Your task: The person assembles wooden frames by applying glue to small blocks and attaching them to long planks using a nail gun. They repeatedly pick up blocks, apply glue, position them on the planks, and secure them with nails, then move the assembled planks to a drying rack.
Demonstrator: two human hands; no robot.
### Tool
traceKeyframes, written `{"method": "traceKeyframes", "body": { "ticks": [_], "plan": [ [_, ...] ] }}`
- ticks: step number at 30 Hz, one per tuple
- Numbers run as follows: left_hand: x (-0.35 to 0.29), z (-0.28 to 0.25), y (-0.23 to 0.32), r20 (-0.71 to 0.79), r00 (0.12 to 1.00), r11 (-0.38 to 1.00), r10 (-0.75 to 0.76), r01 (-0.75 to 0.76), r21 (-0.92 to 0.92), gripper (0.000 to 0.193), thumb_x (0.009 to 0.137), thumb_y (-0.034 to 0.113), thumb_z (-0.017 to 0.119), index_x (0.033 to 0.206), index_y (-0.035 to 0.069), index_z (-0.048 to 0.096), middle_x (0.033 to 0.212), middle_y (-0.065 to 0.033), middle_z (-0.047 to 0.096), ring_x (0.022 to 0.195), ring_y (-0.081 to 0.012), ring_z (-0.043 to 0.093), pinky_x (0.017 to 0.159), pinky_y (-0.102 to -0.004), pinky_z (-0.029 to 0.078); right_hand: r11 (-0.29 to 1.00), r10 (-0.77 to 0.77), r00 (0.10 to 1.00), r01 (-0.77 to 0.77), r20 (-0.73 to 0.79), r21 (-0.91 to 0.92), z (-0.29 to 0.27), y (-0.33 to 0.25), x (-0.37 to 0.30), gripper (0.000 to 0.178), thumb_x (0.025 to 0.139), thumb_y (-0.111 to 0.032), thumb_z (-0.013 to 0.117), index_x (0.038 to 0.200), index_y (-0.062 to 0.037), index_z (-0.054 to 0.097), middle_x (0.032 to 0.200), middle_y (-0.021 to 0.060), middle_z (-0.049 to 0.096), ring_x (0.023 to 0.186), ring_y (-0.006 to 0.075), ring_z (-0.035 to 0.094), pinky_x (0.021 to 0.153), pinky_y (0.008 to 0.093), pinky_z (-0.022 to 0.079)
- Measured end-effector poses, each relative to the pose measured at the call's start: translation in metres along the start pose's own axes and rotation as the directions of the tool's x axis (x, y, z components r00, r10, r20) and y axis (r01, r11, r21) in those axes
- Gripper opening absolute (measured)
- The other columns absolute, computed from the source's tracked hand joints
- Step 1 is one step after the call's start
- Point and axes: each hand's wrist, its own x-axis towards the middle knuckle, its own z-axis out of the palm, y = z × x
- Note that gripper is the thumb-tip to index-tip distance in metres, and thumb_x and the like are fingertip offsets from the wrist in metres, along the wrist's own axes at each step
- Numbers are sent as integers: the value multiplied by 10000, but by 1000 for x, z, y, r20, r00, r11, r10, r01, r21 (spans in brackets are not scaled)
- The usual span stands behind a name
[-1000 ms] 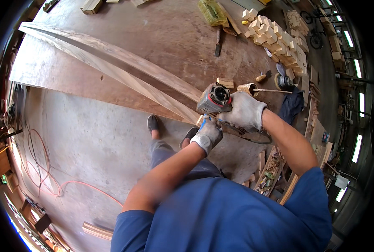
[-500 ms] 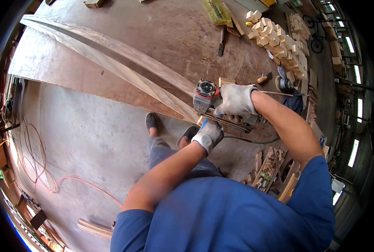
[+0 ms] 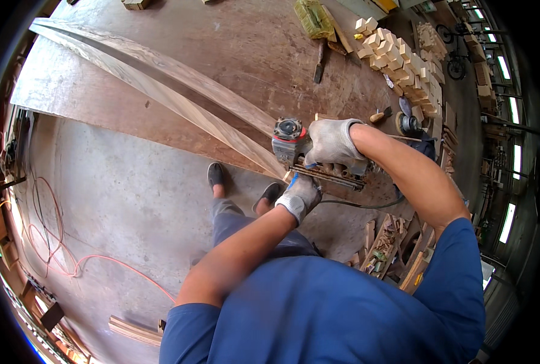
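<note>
My right hand (image 3: 334, 142), in a whitish work glove, is wrapped round the handle of a grey nail gun (image 3: 289, 147) with a black round cap and a red ring. The gun's nose sits over the near end of two long wooden strips, a front one (image 3: 179, 111) and a back one (image 3: 212, 91), which lie with a narrow gap between them. Just below the nose, my left hand (image 3: 300, 195), gloved too with blue at a fingertip, is closed at the strips' near end. Its fingers are partly hidden. A dark hose (image 3: 361, 205) shows beside the gun.
The strips lie on a large brown worktable (image 3: 239, 48). Stacked wooden blocks (image 3: 397, 57), a brush (image 3: 377, 115) and a chisel-like tool (image 3: 319, 64) lie farther back. A scrap box (image 3: 384, 246) stands at right; a red hose (image 3: 109, 257) crosses the floor.
The nail gun and my right hand have shifted slightly left. My left hand stays at the end of the strips, almost unmoved.
</note>
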Motion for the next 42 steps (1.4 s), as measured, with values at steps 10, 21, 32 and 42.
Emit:
{"method": "traceKeyframes", "body": {
  "ticks": [10,21,32,42],
  "plan": [
    [7,-23,-1,277,961,1000,4,-1,-14,482,1030,121,493,1480,-48,528,1506,-240,552,1393,-413,509,1196,-526,386,994,39,999,-38,14,-106,-4,-7,5,335,921,-219,684,923,106,764,842,196,788,666,292,780,594,414,624],
    [-6,-6,1,-196,980,987,17,15,160,392,953,126,573,1268,-59,714,1204,-218,758,1101,-399,712,1041,-518,496,995,21,1000,-21,-2,-98,-2,-6,4,350,921,-236,692,905,106,762,800,169,775,631,258,761,579,396,616],
    [-1,-13,-6,-20,999,998,-34,35,44,313,977,187,567,1196,23,719,1134,-169,747,1129,-350,675,947,-490,495,992,-74,947,103,-312,77,27,54,-56,380,860,-235,779,1163,-8,745,738,118,740,625,173,700,611,368,591],
    [-20,-57,-54,105,994,955,14,-45,294,216,970,181,579,1113,103,722,1147,-103,719,1136,-303,668,969,-435,530,951,138,839,35,-527,306,151,241,-80,487,812,-426,797,1091,-28,779,1039,288,751,1058,416,723,959,464,560]
  ]
}}
